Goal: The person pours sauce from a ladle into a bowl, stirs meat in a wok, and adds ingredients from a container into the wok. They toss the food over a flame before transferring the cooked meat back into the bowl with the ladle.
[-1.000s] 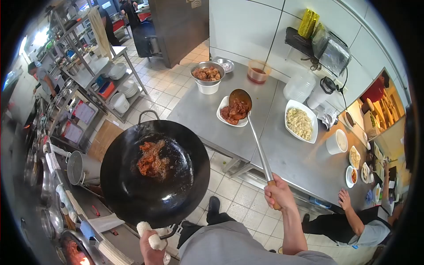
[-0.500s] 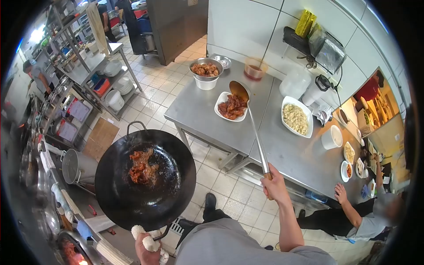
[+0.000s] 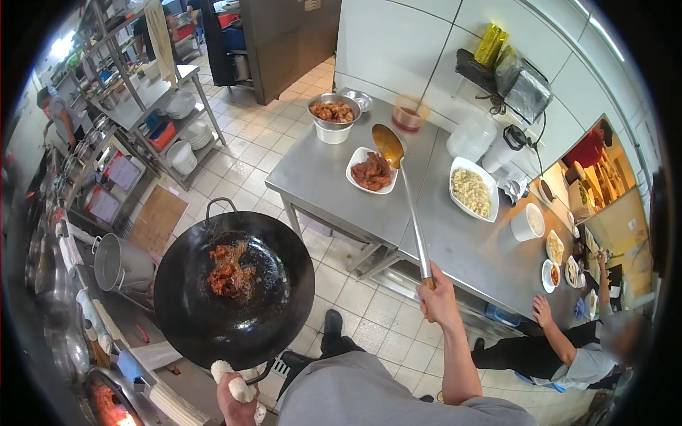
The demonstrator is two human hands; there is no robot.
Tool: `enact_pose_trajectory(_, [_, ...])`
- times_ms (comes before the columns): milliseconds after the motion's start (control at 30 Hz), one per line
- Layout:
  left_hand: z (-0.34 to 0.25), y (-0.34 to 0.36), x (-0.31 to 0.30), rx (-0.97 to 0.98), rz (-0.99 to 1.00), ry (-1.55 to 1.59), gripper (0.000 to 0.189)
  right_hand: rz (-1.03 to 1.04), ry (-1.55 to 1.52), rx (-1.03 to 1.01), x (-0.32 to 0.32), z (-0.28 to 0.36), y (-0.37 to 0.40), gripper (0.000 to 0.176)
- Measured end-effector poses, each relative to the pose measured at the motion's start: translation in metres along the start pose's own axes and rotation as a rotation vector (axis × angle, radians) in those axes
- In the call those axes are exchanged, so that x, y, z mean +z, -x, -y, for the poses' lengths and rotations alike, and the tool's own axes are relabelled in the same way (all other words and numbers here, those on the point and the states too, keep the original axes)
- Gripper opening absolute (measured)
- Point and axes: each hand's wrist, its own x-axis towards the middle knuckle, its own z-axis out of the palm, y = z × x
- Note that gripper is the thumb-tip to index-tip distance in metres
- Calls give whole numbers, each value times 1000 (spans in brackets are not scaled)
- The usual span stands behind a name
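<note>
A large black wok (image 3: 234, 312) hangs off the floor at the left, tilted slightly, with some red-brown glazed food (image 3: 226, 273) in it. My left hand (image 3: 238, 399) grips its near handle through a white cloth (image 3: 222, 370). My right hand (image 3: 437, 297) is closed round the wooden end of a long ladle (image 3: 414, 216). The ladle's bowl (image 3: 388, 145) is over the steel table, at the upper right edge of a white square bowl (image 3: 353, 165). Glazed meat pieces (image 3: 371, 172) fill that bowl.
On the steel table (image 3: 312, 174) are a metal bowl of fried pieces (image 3: 332, 111), a sauce tub (image 3: 410, 113) and a white rice dish (image 3: 472, 189). A co-worker (image 3: 568, 351) leans at the right. A lit burner (image 3: 114, 408) and a pot (image 3: 122, 261) are at the left.
The ladle's bowl has turned, showing more of its shiny inside, and shifted slightly right. The wok and my left hand look nearly unmoved.
</note>
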Motion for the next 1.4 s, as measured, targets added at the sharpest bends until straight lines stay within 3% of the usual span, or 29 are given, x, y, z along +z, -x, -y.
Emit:
enact_pose_trajectory(100, [-1, 3, 0, 17, -53, -1, 12, 29, -26, 22, 2, 7, 7, 60])
enact_pose_trajectory(167, [-4, 2, -5, -45, 105, -59, 12, 56, -43, 36, 2, 7, 10, 60])
enact_pose_trajectory(300, [-4, 2, -9, -56, 142, -69, 12, 78, -64, 15, 2, 0, 13, 61])
enact_pose_trajectory(500, [-3, 4, -6, -50, -49, 50, 4, 121, -155, 62, 2, -6, 15, 64])
enact_pose_trajectory(567, [0, -11, -30, -102, 137, 85, 7, 99, -132, -1, 10, -3, 26, 63])
enact_pose_trajectory(700, [-12, 5, -5, -48, -40, 104, 19, 290, -304, 87, 21, 13, 58, 62])
enact_pose_trajectory(733, [-18, -13, -12, -64, 169, 172, 15, 335, -324, 110, 28, 16, 65, 61])
enact_pose_trajectory(767, [-20, -37, -2, -44, 103, 304, 10, 372, -339, 137, 33, 19, 71, 61])
enact_pose_trajectory(833, [-33, -88, 8, -112, 149, 214, 11, 448, -340, 160, 48, 21, 76, 62])
enact_pose_trajectory(867, [-41, -92, 9, -145, 286, 135, 12, 510, -293, 157, 55, 20, 77, 62])
enact_pose_trajectory(900, [-43, -89, 9, -127, 290, 141, 12, 564, -251, 142, 65, 24, 77, 61])
enact_pose_trajectory(967, [-34, -68, 8, -39, 102, 117, 15, 508, -188, 174, 83, 29, 86, 61])
enact_pose_trajectory(1033, [-20, -72, -18, 25, 148, 26, 18, 619, -103, 193, 98, 28, 85, 60])
enact_pose_trajectory(1067, [-17, -48, -8, 73, 73, -43, 19, 653, -80, 206, 107, 32, 84, 60])
enact_pose_trajectory(1167, [25, -14, -9, 295, -93, -168, 25, 698, -30, 239, 137, 20, 83, 60])
enact_pose_trajectory(1200, [46, -22, -25, 381, -80, -186, 27, 743, -18, 239, 145, 5, 83, 55])
enact_pose_trajectory(1233, [59, -29, -42, 348, -12, -225, 32, 744, -30, 237, 158, 1, 81, 55])
enact_pose_trajectory(1300, [55, -40, -45, 324, -50, -193, 33, 883, -192, 423, 180, -10, 86, 44])
enact_pose_trajectory(1333, [49, -49, -42, 294, -111, -149, 20, 939, -236, 493, 190, -23, 82, 37])
enact_pose_trajectory(1400, [30, -70, -45, 123, -95, -164, 13, 1030, -321, 637, 204, -43, 76, 21])
